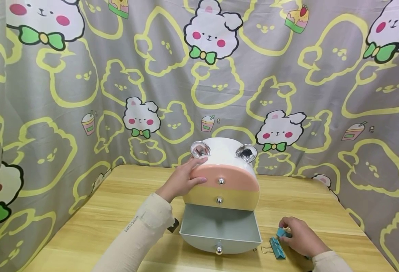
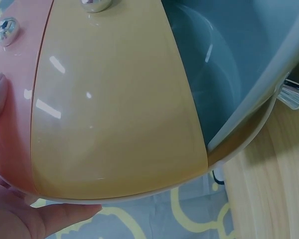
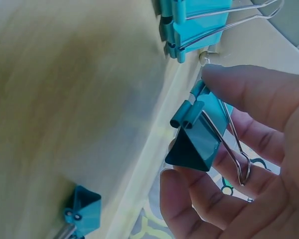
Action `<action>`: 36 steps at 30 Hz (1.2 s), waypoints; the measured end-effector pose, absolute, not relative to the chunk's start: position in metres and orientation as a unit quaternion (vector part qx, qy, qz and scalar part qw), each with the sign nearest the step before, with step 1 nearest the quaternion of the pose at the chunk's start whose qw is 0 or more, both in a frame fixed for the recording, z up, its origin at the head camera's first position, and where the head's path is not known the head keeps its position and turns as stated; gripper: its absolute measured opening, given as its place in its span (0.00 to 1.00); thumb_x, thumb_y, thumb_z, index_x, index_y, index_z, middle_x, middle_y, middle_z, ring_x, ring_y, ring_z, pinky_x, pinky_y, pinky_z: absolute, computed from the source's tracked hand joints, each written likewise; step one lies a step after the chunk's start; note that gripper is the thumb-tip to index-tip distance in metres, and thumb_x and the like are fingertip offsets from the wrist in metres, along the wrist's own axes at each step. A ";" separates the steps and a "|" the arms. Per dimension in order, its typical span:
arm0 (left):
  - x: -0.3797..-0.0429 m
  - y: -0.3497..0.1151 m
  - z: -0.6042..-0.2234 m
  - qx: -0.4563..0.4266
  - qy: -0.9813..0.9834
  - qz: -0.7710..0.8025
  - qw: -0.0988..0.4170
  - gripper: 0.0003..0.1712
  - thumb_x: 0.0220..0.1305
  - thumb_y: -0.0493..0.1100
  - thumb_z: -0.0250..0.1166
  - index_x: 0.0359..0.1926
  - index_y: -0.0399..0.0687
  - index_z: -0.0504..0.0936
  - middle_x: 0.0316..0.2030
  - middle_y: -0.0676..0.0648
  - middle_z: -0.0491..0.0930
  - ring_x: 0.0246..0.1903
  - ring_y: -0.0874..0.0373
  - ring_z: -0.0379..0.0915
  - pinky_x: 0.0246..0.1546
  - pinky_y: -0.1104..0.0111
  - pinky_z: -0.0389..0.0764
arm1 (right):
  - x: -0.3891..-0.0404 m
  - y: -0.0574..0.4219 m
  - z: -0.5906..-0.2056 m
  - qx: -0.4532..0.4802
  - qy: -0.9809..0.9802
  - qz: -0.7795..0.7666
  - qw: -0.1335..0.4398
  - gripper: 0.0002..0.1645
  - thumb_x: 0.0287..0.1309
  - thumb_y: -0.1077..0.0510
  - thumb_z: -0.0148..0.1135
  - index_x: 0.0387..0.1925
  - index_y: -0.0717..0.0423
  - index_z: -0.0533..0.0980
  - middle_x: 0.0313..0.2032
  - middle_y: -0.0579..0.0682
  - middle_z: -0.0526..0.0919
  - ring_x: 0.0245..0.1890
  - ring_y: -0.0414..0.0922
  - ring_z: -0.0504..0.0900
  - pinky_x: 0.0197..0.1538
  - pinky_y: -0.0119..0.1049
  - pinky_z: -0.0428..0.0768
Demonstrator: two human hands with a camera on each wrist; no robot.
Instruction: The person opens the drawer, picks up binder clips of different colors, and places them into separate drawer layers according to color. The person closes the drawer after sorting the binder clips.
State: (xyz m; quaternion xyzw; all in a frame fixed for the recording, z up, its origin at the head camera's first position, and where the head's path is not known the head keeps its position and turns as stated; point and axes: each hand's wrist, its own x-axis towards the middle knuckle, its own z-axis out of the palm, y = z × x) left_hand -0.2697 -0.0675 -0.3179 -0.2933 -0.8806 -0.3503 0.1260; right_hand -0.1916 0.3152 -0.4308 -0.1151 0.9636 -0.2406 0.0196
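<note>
A small drawer cabinet (image 1: 222, 172) with two silver eye-like rings on its white top stands on the table, its grey-green bottom drawer (image 1: 219, 226) pulled out and bare inside. My left hand (image 1: 183, 179) rests on the cabinet's left side, thumb against the pink top drawer front (image 2: 15, 119); the yellow drawer (image 2: 119, 109) below is closed. To the right of the cabinet, my right hand (image 1: 301, 236) pinches a teal binder clip (image 3: 202, 132) between thumb and fingers. Another teal binder clip (image 1: 277, 248) lies beside it on the table, wire handles pointing left.
A smaller teal clip (image 3: 84, 211) lies on the wooden table (image 1: 117, 211), seen in the right wrist view. Left of the drawer sits a small black object (image 1: 173, 225), partly hidden by the left sleeve. A patterned curtain (image 1: 172, 83) hangs behind the table and along both sides.
</note>
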 end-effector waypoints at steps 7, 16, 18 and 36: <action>-0.270 -0.068 -0.318 -0.299 -0.879 -0.349 0.129 0.37 0.58 0.46 0.70 0.68 0.53 0.68 0.60 0.42 0.73 0.51 0.48 0.71 0.55 0.51 0.71 | -0.191 0.314 -0.429 -0.116 0.962 -0.246 0.013 0.17 0.45 0.61 0.76 0.36 0.55 0.76 0.35 0.47 0.78 0.33 0.42 0.75 0.36 0.42 0.77; -0.269 -0.068 -0.318 -0.296 -0.879 -0.352 0.126 0.38 0.58 0.47 0.70 0.69 0.53 0.67 0.60 0.42 0.73 0.51 0.48 0.71 0.56 0.51 0.71 | -0.190 0.309 -0.425 -0.115 0.964 -0.242 0.000 0.17 0.45 0.62 0.76 0.36 0.55 0.77 0.35 0.46 0.78 0.32 0.41 0.75 0.36 0.40 0.77; -0.269 -0.067 -0.318 -0.295 -0.880 -0.352 0.125 0.38 0.59 0.47 0.70 0.69 0.54 0.67 0.59 0.43 0.73 0.50 0.49 0.72 0.55 0.51 0.71 | -0.189 0.308 -0.424 -0.117 0.963 -0.242 -0.001 0.18 0.45 0.62 0.76 0.37 0.55 0.77 0.35 0.46 0.78 0.31 0.41 0.74 0.35 0.40 0.77; -0.269 -0.067 -0.318 -0.292 -0.881 -0.352 0.122 0.38 0.59 0.47 0.70 0.69 0.55 0.67 0.57 0.43 0.74 0.48 0.50 0.72 0.54 0.51 0.72 | -0.188 0.297 -0.413 -0.139 0.963 -0.229 -0.025 0.17 0.47 0.62 0.75 0.39 0.55 0.77 0.34 0.44 0.77 0.27 0.39 0.70 0.31 0.35 0.73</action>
